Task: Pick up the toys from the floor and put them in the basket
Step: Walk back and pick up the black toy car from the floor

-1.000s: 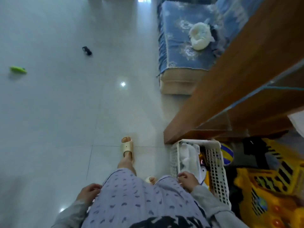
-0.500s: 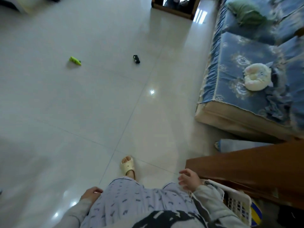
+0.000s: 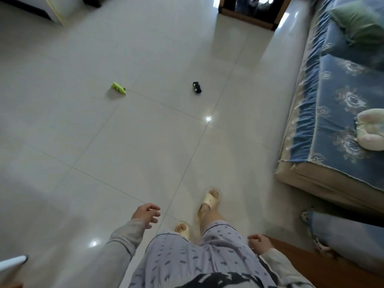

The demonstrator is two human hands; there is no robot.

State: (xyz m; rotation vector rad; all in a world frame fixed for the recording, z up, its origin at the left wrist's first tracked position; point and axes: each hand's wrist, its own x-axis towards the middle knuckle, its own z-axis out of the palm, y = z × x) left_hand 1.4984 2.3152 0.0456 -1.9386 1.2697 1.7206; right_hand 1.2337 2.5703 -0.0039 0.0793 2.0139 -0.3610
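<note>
**Two toys lie on the floor, hands empty**

A green toy (image 3: 118, 87) and a black toy car (image 3: 196, 87) lie well apart on the tiled floor (image 3: 145, 142), far ahead of the person. The left hand (image 3: 146, 214) and right hand (image 3: 258, 243) hang loose, fingers spread, holding nothing. A blue sofa (image 3: 332, 113) stands at right.

Single head-worn wide-angle view, steeply down and forward over tiled floor (image 3: 145, 142), from standing height.
</note>
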